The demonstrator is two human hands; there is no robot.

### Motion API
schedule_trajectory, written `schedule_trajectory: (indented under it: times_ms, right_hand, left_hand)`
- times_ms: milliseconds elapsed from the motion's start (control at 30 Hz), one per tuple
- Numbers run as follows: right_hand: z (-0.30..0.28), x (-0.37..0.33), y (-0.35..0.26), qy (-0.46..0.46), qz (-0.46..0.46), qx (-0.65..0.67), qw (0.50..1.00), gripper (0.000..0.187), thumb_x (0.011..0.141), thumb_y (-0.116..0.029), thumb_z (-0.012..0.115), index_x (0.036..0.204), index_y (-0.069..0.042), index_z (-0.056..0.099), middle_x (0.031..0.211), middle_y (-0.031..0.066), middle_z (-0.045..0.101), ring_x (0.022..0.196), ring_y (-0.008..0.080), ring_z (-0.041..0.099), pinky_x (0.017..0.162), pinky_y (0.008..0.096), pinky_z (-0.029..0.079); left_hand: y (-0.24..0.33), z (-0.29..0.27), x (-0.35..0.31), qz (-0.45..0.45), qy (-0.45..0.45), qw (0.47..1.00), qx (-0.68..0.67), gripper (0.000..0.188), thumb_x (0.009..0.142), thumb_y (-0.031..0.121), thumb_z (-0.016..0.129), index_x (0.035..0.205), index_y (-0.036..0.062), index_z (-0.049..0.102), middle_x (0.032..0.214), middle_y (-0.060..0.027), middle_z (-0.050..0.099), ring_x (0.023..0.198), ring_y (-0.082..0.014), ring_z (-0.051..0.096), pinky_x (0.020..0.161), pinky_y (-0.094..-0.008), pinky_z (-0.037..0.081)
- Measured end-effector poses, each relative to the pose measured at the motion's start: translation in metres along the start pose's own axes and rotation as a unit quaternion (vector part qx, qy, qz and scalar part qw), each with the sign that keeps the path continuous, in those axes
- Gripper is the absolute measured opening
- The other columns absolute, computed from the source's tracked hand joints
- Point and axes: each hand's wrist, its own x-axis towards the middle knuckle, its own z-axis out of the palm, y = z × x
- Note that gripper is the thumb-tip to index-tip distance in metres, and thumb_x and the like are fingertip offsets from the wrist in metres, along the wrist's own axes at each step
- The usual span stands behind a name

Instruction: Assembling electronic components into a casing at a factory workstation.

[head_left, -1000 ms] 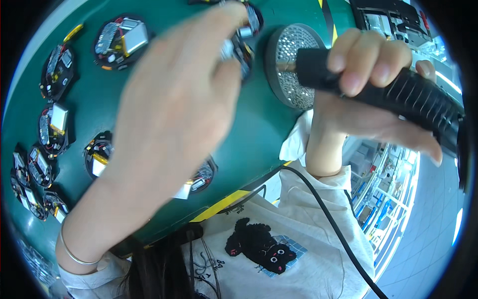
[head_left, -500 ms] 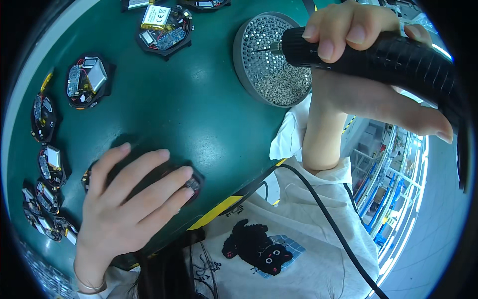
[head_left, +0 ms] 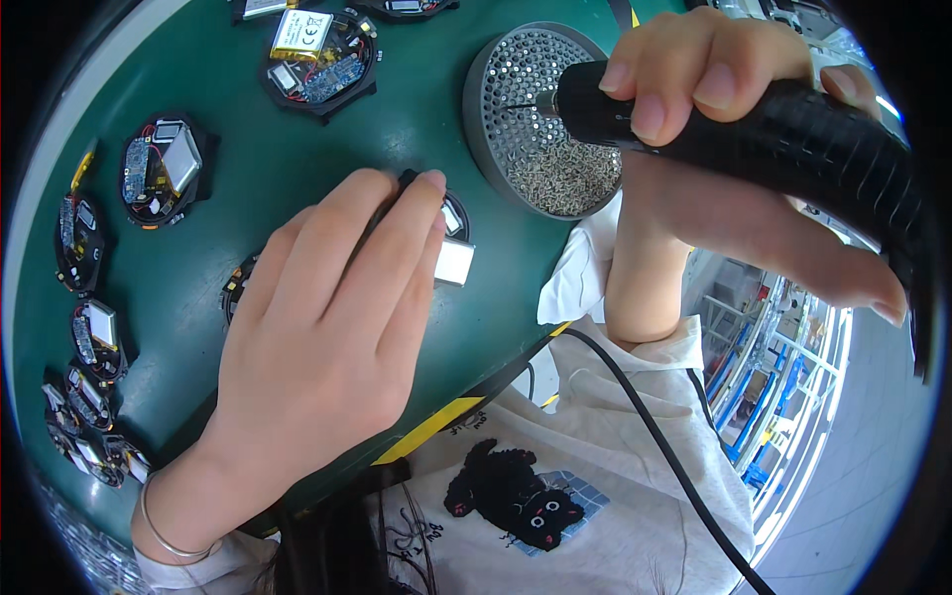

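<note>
My left hand (head_left: pixel 317 307) is closed over a round black electronics unit (head_left: pixel 454 218), its fingertips at the upper edge. A silver battery pack (head_left: pixel 455 263) sticks out beside those fingers, and most of the unit is hidden under the hand. Left of the hand, part of another round unit (head_left: pixel 236 286) shows. My right hand (head_left: pixel 709 84) grips a black electric screwdriver (head_left: pixel 783 134), fingers wrapped over the barrel and thumb stretched along it. Its thin bit points left over a round grey screw tray (head_left: pixel 475 129) with a perforated plate and many small loose screws.
Several more round units with boards and batteries lie along the table's left side, among them one unit (head_left: pixel 164 169) and, farther back, another unit (head_left: pixel 322 74). A black cable (head_left: pixel 645 416) runs down across my shirt. Yellow tape (head_left: pixel 431 429) marks the green table's near edge.
My left hand has moved right and away from me, and its fingers have closed on the round unit. The silver battery pack has come into sight. The right hand has barely shifted.
</note>
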Motion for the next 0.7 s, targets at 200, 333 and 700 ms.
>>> schedule_trajectory:
  times_ms: [200, 333, 700]
  right_hand:
    - [0.001, 0.0, -0.007, -0.041, 0.019, -0.025, 0.999, 0.089, 0.071, -0.083, 0.04, 0.125, -0.012, 0.048, 0.094, 0.0138, 0.06, 0.066, 0.026, 0.061, 0.06, 0.0412, 0.052]
    - [0.001, 0.002, -0.01, -0.061, 0.022, -0.033, 0.997, 0.097, 0.066, -0.09, 0.037, 0.125, -0.014, 0.051, 0.096, 0.0131, 0.061, 0.067, 0.0249, 0.061, 0.06, 0.0402, 0.051]
    - [0.021, 0.004, -0.036, -0.025, 0.04, 0.078, 0.996, 0.079, 0.076, -0.067, 0.062, 0.118, 0.0, 0.051, 0.085, 0.006, 0.056, 0.064, 0.0162, 0.059, 0.054, 0.0318, 0.047]
  left_hand:
    - [0.0, -0.004, 0.004, -0.052, 0.0, 0.989, -0.135, 0.05, 0.064, 0.005, 0.074, 0.11, -0.0057, 0.057, 0.119, -0.0173, 0.055, 0.108, -0.0363, 0.055, 0.088, -0.0421, 0.047]
    - [0.0, 0.001, 0.002, -0.039, 0.014, 0.994, -0.104, 0.049, 0.064, 0.006, 0.074, 0.109, -0.0059, 0.058, 0.118, -0.0181, 0.055, 0.107, -0.0358, 0.056, 0.087, -0.0419, 0.048]
    - [0.002, 0.002, -0.003, -0.039, 0.047, 0.99, -0.124, 0.041, 0.067, 0.0, 0.073, 0.103, -0.0133, 0.06, 0.113, -0.0173, 0.057, 0.107, -0.0359, 0.058, 0.084, -0.0378, 0.053]
